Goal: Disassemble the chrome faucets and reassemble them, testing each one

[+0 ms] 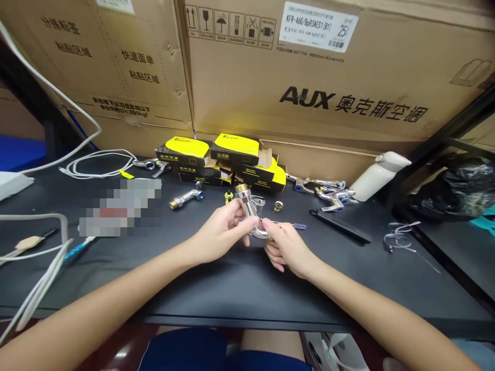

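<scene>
A chrome faucet body (249, 206) with a brass threaded end pointing up is held over the dark table. My left hand (222, 226) is closed round its left side, thumb across the metal. My right hand (286, 247) is closed at its lower right end, fingers curled underneath; part of the metal there is hidden. Just behind lie a small yellow-green part (229, 196), a brass and chrome fitting (278, 206) and a screwdriver with a purple handle (299, 226). Another chrome piece with a brass end (186, 198) rests to the left.
Black and yellow boxes (189, 149) are stacked at the back before large cartons (247, 98). Chrome faucets (334, 197) and a white bottle (379, 175) stand right. White cables (96, 164) lie left; glasses (398, 238) lie far right.
</scene>
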Demonstrator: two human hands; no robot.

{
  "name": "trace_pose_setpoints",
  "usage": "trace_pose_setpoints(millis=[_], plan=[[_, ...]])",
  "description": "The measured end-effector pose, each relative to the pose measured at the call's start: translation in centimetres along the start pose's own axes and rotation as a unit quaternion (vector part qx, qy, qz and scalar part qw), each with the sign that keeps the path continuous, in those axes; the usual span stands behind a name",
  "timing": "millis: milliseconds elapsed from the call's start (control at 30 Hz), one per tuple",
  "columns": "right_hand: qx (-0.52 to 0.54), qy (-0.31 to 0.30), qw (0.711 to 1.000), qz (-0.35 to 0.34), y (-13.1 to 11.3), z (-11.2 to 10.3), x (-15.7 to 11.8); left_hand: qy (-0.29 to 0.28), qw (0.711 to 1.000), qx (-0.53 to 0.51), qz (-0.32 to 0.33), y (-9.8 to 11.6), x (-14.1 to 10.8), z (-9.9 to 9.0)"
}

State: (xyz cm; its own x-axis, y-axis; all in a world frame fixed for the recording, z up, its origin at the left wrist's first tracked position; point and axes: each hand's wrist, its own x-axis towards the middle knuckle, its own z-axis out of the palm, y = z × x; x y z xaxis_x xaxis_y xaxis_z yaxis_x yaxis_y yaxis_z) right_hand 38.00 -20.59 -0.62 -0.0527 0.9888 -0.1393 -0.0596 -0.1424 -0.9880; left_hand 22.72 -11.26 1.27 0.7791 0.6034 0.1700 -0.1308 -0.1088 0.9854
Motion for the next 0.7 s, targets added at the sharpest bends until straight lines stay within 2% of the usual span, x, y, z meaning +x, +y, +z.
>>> trace_pose_setpoints(millis=[100, 200, 267, 333, 433, 500, 600, 700], plan=[[-0.128, -0.008, 0.988, -0.082, -0.3, 0.0, -0.7, -0.007, 0.998, -0.038, -0.041, 0.1, 0.0, 0.3], [-0.288, -0.004, 0.937, -0.199, -1.1, -0.5, -1.2, -0.018, 0.993, -0.065, -0.092, 0.2, 0.2, -0.1], [-0.323, 0.009, 0.916, -0.238, -1.5, -1.0, -1.3, -0.007, 0.993, -0.067, -0.101, 0.2, 0.4, -0.5], [-0.283, 0.023, 0.937, -0.205, -1.7, -1.4, -1.2, 0.003, 0.994, -0.060, -0.091, 0.3, 0.5, -0.8], [-0.168, -0.016, 0.982, -0.088, -1.7, -1.6, -1.1, -0.002, 0.996, -0.039, -0.080, 0.4, 0.5, -0.9], [-0.123, -0.029, 0.989, -0.070, -1.5, -1.5, -1.0, -0.006, 0.997, -0.026, -0.073, 0.4, 0.5, -0.8], [-0.110, -0.001, 0.989, -0.099, -1.5, -1.4, -0.8, 0.001, 0.998, -0.015, -0.055, 0.3, 0.5, -0.8], [-0.081, -0.010, 0.996, -0.027, -1.4, -1.4, -0.5, -0.001, 0.999, -0.020, -0.049, 0.1, 0.5, -0.9]])
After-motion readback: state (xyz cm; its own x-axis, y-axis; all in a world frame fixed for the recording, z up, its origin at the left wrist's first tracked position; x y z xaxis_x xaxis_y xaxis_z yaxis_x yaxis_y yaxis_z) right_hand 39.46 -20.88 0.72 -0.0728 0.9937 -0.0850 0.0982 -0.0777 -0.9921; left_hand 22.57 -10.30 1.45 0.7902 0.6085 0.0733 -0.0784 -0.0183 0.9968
